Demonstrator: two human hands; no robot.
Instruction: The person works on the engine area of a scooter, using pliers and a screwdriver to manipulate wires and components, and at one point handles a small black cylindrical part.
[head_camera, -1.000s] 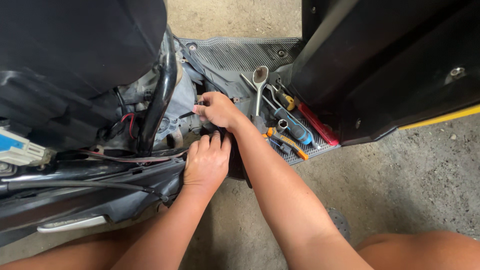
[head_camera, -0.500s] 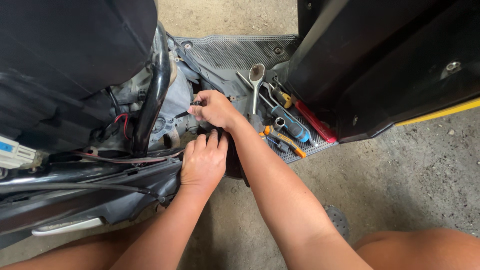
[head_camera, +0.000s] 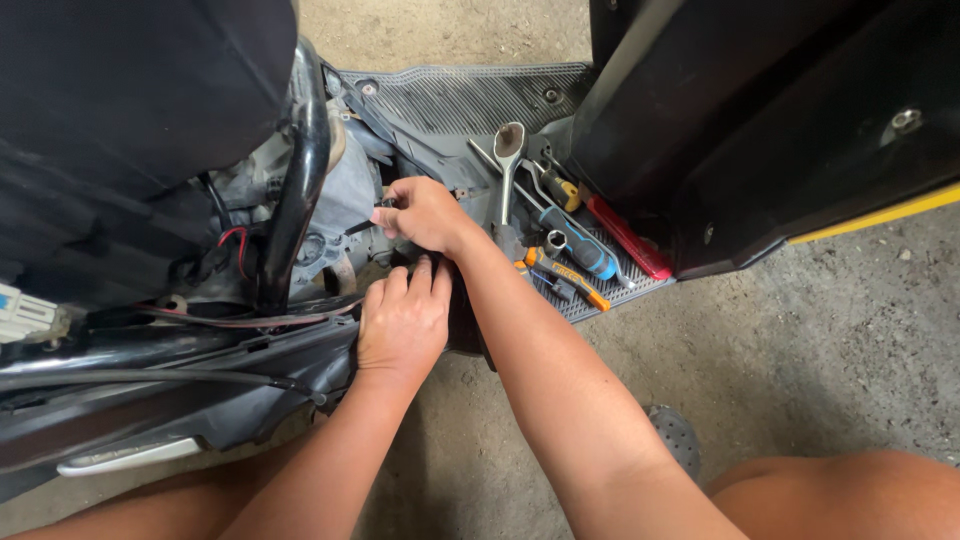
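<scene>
Both hands are inside the opened body of a scooter, at the gap between the seat and the footboard. Right hand (head_camera: 425, 213) is curled shut, fingertips pinching a small dark part (head_camera: 384, 203) at its 9 o'clock; whether that is a connector, a clip or a bolt head cannot be told. Left hand (head_camera: 403, 318) lies palm down at 6 o'clock of the right hand, fingers bent over the edge of the dark side panel (head_camera: 200, 400) and reaching into the gap; what it grips, if anything, is hidden.

Exposed works: a black frame tube (head_camera: 300, 170) runs upright at 9 o'clock of the right hand, with grey engine castings (head_camera: 345, 200) just beside it and red and black wires (head_camera: 235, 245) further left. Black seat (head_camera: 140, 110) fills the upper left.

Ribbed footboard (head_camera: 470, 100) carries loose tools at 3 o'clock of the right hand: a ring spanner (head_camera: 508, 165), a blue-handled screwdriver (head_camera: 580, 245), a red-handled tool (head_camera: 630, 240), an orange-handled one (head_camera: 565, 280) and a socket (head_camera: 556, 240). All lie untouched. Black front fairing (head_camera: 760, 130) stands at 2 o'clock. Concrete floor (head_camera: 820, 350) below.

Progress, judged: covers already off, internals open, tools laid out. Work on the small part is under way by fingers alone; nothing looks refitted, so reassembly remains.
</scene>
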